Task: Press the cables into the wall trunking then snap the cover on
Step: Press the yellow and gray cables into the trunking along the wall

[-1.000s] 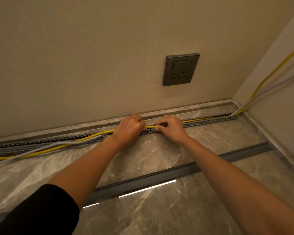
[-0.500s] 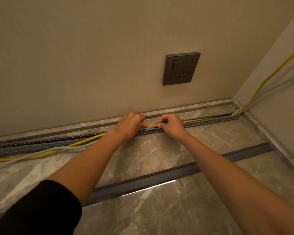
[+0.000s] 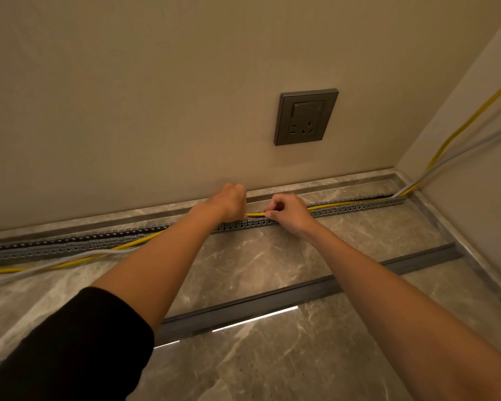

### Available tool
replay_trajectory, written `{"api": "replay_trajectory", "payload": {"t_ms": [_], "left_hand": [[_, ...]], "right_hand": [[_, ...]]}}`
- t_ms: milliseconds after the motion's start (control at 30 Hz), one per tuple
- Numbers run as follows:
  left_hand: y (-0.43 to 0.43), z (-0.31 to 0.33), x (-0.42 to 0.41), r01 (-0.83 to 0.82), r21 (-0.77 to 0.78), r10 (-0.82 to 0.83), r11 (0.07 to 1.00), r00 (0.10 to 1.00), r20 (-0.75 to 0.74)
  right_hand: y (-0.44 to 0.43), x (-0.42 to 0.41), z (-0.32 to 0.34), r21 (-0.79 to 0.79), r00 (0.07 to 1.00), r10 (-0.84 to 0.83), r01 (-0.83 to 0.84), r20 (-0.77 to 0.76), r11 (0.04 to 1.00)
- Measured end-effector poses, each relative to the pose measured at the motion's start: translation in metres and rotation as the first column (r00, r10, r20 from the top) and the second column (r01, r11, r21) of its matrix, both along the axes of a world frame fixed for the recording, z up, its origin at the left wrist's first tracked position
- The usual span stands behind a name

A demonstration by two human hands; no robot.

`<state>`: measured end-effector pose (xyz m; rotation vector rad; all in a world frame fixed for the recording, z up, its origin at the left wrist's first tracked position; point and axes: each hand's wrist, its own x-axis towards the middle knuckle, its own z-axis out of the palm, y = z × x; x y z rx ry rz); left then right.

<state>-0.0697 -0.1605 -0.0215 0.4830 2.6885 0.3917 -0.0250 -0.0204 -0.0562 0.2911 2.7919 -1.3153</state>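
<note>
Step one here: left hand [image 3: 229,202] and right hand [image 3: 289,212] both pinch yellow cable [image 3: 256,214] above trunking [image 3: 243,226]. Next, press it in, working leftward.

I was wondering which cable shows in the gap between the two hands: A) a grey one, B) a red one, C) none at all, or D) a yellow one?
D: a short stretch of the yellow cable spans the gap between the left hand and the right hand, each with its grip curled on it, just above the trunking.
</note>
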Motion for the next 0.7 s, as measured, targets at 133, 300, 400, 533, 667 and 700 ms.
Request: {"api": "replay_trajectory", "payload": {"t_ms": [133,300,400,533,667,700], "left_hand": [[0.006,-0.005,0.009,-0.052,0.024,0.054,0.998,0.997,-0.062],[-0.013,-0.012,0.024,0.124,0.005,-0.118,0.992,0.961,-0.25],[-0.01,-0.009,0.031,0.144,-0.07,-0.158,0.987,0.947,-0.281],[-0.003,-0.008,0.027,-0.018,-0.036,0.008,0.999,0.969,-0.248],[0.001,-0.011,0.017,-0.25,0.113,0.26,0.962,0.962,-0.082],[0.0,-0.011,0.015,-0.278,0.126,0.286,0.952,0.957,-0.05]], "right_hand": [[-0.001,0.0,-0.003,-0.01,1.0,-0.009,0.009,0.001,1.0],[-0.002,-0.002,-0.004,-0.026,1.0,-0.004,0.004,0.005,1.0],[-0.003,-0.003,-0.001,-0.017,0.999,-0.01,0.011,0.032,1.0],[-0.006,-0.006,0.003,-0.001,0.995,-0.055,0.055,0.082,0.998],[-0.012,-0.012,0.005,0.073,0.993,-0.069,0.062,0.096,0.995],[-0.011,-0.012,0.007,0.068,0.992,-0.052,0.044,0.117,0.997]]}}
